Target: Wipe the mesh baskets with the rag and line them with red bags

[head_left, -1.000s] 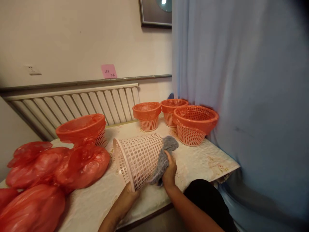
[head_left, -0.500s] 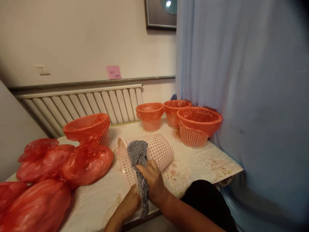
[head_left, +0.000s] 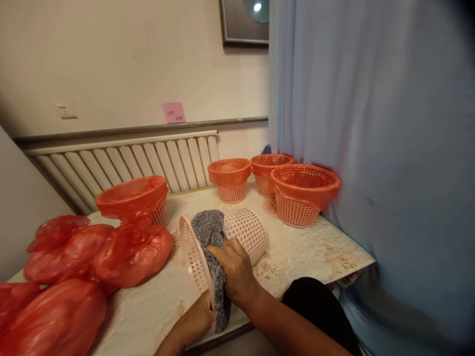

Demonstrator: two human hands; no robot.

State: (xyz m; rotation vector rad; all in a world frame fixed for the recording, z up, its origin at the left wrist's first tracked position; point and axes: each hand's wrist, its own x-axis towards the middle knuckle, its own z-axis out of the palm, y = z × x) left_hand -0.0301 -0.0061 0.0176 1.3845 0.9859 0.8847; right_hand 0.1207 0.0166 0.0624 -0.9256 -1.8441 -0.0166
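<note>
A pale pink perforated basket (head_left: 248, 232) lies on its side at the table's near edge, its mouth turned to the left. My left hand (head_left: 202, 314) is closed on the lower part of its rim, the fingertips hidden behind the rim. A grey speckled cloth (head_left: 210, 230) drapes over the basket's outer side just behind the rim and hangs down toward the table edge. My right hand (head_left: 237, 269) grips this cloth and presses it against the basket.
Several red plastic bags (head_left: 59, 316) are heaped at the left beside a red-lined basket (head_left: 131, 195). Three lined baskets (head_left: 299, 210) stand at the back right of the flowered table (head_left: 326, 252). A blue curtain (head_left: 371, 148) hangs at the right.
The cloth has spread wider over the basket's side behind the rim, and my right hand has shifted slightly up with it. My left hand has moved slightly down and left on the rim.
</note>
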